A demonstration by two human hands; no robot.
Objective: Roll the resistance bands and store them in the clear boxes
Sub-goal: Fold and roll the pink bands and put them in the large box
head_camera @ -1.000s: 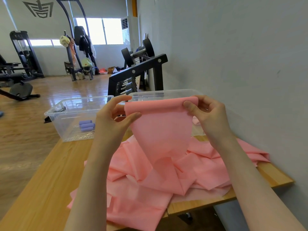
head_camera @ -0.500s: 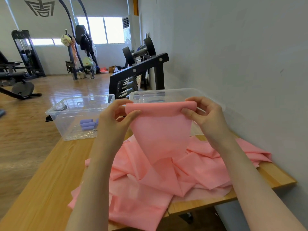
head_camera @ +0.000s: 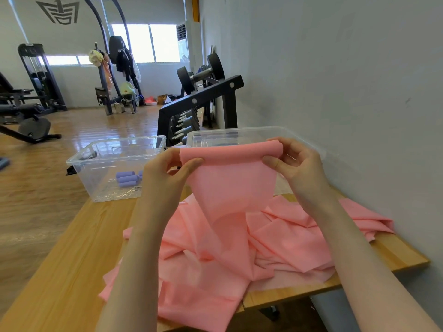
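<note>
Both hands, the left hand [head_camera: 167,173] and right hand [head_camera: 294,164], are pinching the pink band's [head_camera: 230,178] top edge, apparently keeping it taut for an even roll.

Gym: glossy wood floor [head_camera: 79,125], grey wall [head_camera: 335,68], bright windows [head_camera: 148,43], dumbbell rack [head_camera: 201,101].

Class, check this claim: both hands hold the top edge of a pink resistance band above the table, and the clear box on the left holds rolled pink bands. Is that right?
Not quite. In the head view the left hand and right hand do hold the pink resistance band, but the rolled bands in the left clear box are purple.
</note>
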